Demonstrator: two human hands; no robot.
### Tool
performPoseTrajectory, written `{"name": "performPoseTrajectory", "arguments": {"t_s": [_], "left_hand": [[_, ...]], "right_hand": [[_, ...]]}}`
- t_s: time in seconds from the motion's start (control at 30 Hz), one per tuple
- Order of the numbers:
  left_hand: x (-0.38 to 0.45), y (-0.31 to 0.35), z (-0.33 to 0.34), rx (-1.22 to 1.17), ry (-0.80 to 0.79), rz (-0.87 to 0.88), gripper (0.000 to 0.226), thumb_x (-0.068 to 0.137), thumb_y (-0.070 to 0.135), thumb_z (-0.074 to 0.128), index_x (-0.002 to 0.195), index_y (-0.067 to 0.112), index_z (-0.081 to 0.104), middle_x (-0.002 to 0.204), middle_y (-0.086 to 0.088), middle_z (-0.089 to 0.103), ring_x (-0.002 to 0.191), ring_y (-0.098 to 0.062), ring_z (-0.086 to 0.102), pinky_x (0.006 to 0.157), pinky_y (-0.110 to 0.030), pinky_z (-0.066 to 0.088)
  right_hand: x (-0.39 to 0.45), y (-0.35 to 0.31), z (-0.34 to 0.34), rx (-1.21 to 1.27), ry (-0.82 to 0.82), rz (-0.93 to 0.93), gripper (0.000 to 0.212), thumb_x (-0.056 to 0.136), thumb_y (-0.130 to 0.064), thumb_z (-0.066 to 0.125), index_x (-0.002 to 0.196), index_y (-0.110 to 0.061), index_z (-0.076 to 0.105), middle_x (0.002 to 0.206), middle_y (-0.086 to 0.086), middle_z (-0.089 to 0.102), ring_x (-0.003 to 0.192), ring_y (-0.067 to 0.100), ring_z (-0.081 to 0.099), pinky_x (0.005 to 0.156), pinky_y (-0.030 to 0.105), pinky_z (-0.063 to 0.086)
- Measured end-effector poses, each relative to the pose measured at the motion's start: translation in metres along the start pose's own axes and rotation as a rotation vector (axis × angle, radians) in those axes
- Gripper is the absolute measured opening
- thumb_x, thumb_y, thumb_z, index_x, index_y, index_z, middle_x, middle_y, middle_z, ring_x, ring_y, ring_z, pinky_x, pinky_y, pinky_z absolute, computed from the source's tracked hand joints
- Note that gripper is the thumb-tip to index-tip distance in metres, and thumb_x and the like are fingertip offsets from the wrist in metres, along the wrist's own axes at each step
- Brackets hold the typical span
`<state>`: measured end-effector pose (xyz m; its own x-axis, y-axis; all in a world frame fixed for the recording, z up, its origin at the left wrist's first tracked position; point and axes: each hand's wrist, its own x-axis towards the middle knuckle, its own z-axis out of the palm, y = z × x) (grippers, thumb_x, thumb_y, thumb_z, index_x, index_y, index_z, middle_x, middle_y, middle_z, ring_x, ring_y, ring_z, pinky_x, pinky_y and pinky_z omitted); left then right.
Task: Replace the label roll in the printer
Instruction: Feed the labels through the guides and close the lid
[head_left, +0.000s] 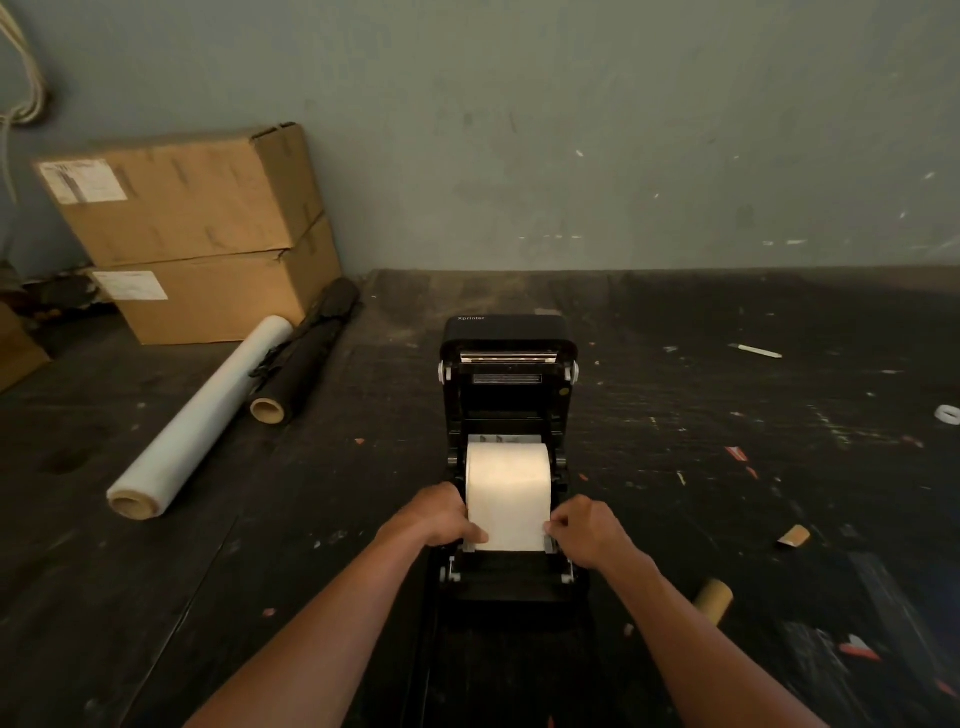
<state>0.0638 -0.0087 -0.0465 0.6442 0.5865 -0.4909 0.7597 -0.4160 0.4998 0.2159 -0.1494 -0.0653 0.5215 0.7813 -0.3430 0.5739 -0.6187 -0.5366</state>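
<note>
label roll (508, 475) in printer (506, 374), paper end btwn both hands' fingers (480, 535)

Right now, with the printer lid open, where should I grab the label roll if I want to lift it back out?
Probably by its two flat ends, a hand from each side. The label roll lies on its side across the open printer, its free sheet pinched by the left hand and right hand.
</note>
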Motion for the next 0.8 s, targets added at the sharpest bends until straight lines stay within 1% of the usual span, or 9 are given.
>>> {"name": "performPoseTrajectory", "arguments": {"t_s": [0.03,0.1,0.17,0.23,0.33,0.43,0.53,0.7,0.8], "left_hand": [[-0.003,-0.002,0.003,-0.009,0.074,-0.003,0.022,0.078,0.032,0.075,0.087,0.015,0.064,0.088,0.001,0.065,0.08,-0.013,0.062,0.068,-0.025,0.046],[-0.012,-0.003,0.011,0.029,0.307,0.046,0.024,0.076,0.034,0.077,0.087,0.02,0.061,0.087,0.003,0.064,0.076,-0.01,0.061,0.064,-0.025,0.047],[-0.019,-0.004,0.022,0.112,0.454,0.233,0.021,0.078,0.035,0.075,0.091,0.024,0.062,0.096,0.004,0.061,0.08,-0.007,0.057,0.068,-0.023,0.047],[-0.022,-0.004,0.031,0.211,0.412,0.41,0.027,0.083,0.035,0.069,0.108,0.024,0.066,0.107,0.002,0.059,0.091,-0.01,0.056,0.077,-0.025,0.047],[-0.019,-0.007,0.035,0.388,0.311,0.498,0.035,0.089,0.037,0.061,0.12,0.02,0.064,0.11,-0.002,0.057,0.102,-0.016,0.053,0.081,-0.03,0.046],[-0.017,-0.009,0.031,0.486,0.31,0.6,0.029,0.093,0.036,0.056,0.111,0.019,0.069,0.107,-0.001,0.059,0.1,-0.016,0.053,0.077,-0.028,0.043],[-0.016,-0.006,0.027,0.581,0.293,0.671,0.026,0.095,0.033,0.053,0.103,0.016,0.071,0.105,-0.001,0.063,0.099,-0.015,0.055,0.082,-0.03,0.048],[-0.015,0.006,0.02,0.717,0.231,0.7,0.021,0.094,0.017,0.052,0.087,0.007,0.069,0.091,-0.009,0.066,0.088,-0.022,0.061,0.078,-0.04,0.054],[-0.013,0.007,0.019,0.778,0.217,0.706,0.018,0.092,0.011,0.053,0.085,0.004,0.068,0.088,-0.012,0.065,0.084,-0.026,0.062,0.075,-0.042,0.054]], "right_hand": [[0.002,-0.001,0.0,-0.013,-0.009,0.005,0.018,0.093,-0.029,0.052,0.086,-0.017,0.064,0.082,0.001,0.062,0.072,0.01,0.059,0.063,0.023,0.045],[0.004,-0.002,0.0,-0.033,-0.017,0.014,0.019,0.093,-0.03,0.053,0.089,-0.015,0.066,0.087,0.003,0.064,0.077,0.012,0.06,0.067,0.025,0.047],[0.006,-0.003,0.0,-0.03,-0.013,0.028,0.022,0.092,-0.029,0.055,0.099,-0.014,0.068,0.097,0.005,0.067,0.085,0.015,0.062,0.076,0.029,0.051],[0.007,-0.004,-0.001,-0.03,-0.014,0.041,0.023,0.091,-0.029,0.056,0.105,-0.014,0.067,0.103,0.006,0.067,0.089,0.015,0.062,0.08,0.03,0.052],[0.008,-0.004,-0.002,-0.024,-0.038,0.041,0.023,0.091,-0.028,0.056,0.105,-0.013,0.067,0.102,0.006,0.066,0.09,0.016,0.062,0.083,0.032,0.053],[0.008,-0.004,-0.002,-0.018,-0.046,0.033,0.023,0.091,-0.028,0.056,0.104,-0.012,0.067,0.101,0.007,0.066,0.089,0.016,0.062,0.084,0.033,0.053],[0.007,-0.005,-0.002,-0.02,-0.036,0.034,0.022,0.091,-0.028,0.056,0.101,-0.012,0.068,0.099,0.007,0.066,0.088,0.016,0.062,0.082,0.032,0.053],[0.007,-0.004,-0.003,-0.026,-0.055,0.034,0.026,0.091,-0.029,0.056,0.11,-0.012,0.065,0.108,0.007,0.065,0.094,0.016,0.061,0.087,0.032,0.052],[0.009,-0.004,-0.004,-0.043,-0.062,0.034,0.029,0.091,-0.029,0.056,0.113,-0.012,0.064,0.112,0.007,0.064,0.098,0.017,0.059,0.086,0.03,0.05]]}}
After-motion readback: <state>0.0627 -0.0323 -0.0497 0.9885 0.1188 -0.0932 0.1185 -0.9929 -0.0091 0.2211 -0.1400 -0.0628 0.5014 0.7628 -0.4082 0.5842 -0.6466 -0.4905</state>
